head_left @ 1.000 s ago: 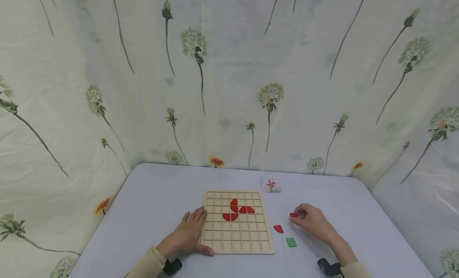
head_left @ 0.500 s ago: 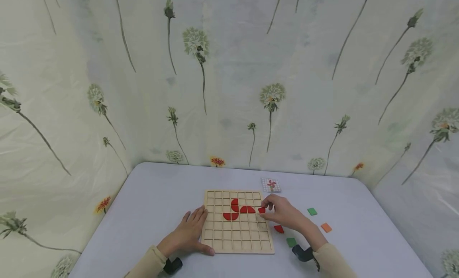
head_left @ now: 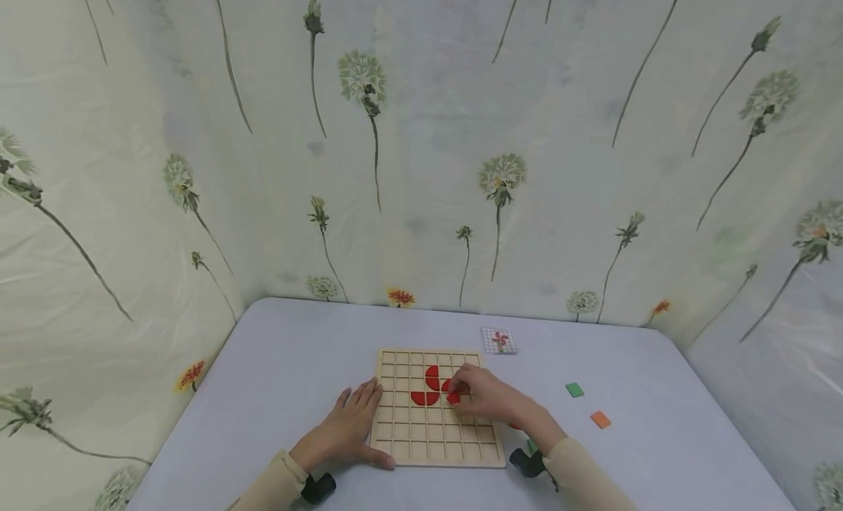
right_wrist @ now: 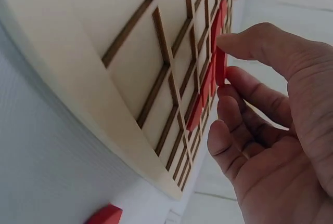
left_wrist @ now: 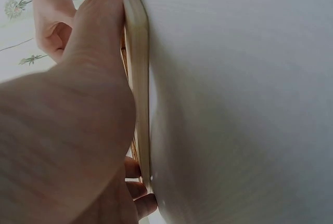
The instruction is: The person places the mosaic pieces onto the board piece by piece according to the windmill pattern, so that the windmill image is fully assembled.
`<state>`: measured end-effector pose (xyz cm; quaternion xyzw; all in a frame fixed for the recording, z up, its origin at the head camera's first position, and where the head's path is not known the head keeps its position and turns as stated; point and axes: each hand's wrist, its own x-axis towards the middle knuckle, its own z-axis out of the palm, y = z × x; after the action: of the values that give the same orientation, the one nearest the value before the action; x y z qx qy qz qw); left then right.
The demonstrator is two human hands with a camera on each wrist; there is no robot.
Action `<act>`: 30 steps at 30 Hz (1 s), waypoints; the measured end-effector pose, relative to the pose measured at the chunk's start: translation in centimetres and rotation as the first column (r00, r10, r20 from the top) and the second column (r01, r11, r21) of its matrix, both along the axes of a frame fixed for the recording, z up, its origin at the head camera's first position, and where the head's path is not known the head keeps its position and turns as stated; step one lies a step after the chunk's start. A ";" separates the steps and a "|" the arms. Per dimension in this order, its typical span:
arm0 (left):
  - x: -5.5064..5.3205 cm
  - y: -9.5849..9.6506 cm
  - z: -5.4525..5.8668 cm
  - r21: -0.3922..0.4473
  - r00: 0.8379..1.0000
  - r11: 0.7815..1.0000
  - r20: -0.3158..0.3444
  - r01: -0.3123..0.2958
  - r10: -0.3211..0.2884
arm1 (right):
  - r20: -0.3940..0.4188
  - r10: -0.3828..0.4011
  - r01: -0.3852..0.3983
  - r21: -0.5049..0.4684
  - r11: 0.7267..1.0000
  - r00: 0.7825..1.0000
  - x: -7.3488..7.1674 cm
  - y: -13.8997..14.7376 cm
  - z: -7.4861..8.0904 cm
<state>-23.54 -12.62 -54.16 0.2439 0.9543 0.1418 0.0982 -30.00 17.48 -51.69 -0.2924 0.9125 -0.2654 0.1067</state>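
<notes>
A wooden grid board lies on the table with several red quarter-circle tiles set in its squares, among them a pair left of centre. My left hand rests along the board's left edge with fingers spread and thumb at the near corner. Over the board's right half, my right hand pinches a red tile between thumb and fingertips, close above the grid and next to the placed tiles. In the right wrist view the held tile stands edge-on. The right hand hides part of the placed red tiles in the head view.
A small pattern card lies beyond the board's far right corner. To the right are a green square tile and an orange tile. A loose red tile and another green tile sit beside the board, partly behind the right arm.
My right hand has carried the red tile leftward from the table to over the board, uncovering the green and orange tiles at right. The left hand has stayed in place.
</notes>
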 end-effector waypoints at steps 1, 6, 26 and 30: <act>0.0 0.0 0.0 0.000 1.000 1.000 -0.001 0.000 0.000 | 0.000 0.001 -0.001 0.011 1.000 1.000 0.0 -0.1 -0.1; 0.0 0.0 0.0 0.000 1.000 1.000 0.000 -0.001 0.001 | -0.028 0.023 -0.022 0.035 0.999 0.999 -0.1 -0.5 -0.6; 0.0 0.0 -0.2 -0.020 1.000 1.000 -0.006 -0.006 0.005 | -0.054 0.071 -0.070 0.022 0.997 0.996 -0.9 -0.4 -0.9; 0.0 0.0 -0.2 -0.009 1.000 1.000 0.002 -0.005 0.005 | -0.032 0.058 -0.058 -0.006 0.998 0.998 -0.9 -0.4 -0.9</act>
<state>-23.56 -12.64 -54.31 0.2411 0.9554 0.1380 0.0999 -30.94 17.13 -52.59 -0.3233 0.9042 -0.2609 0.0988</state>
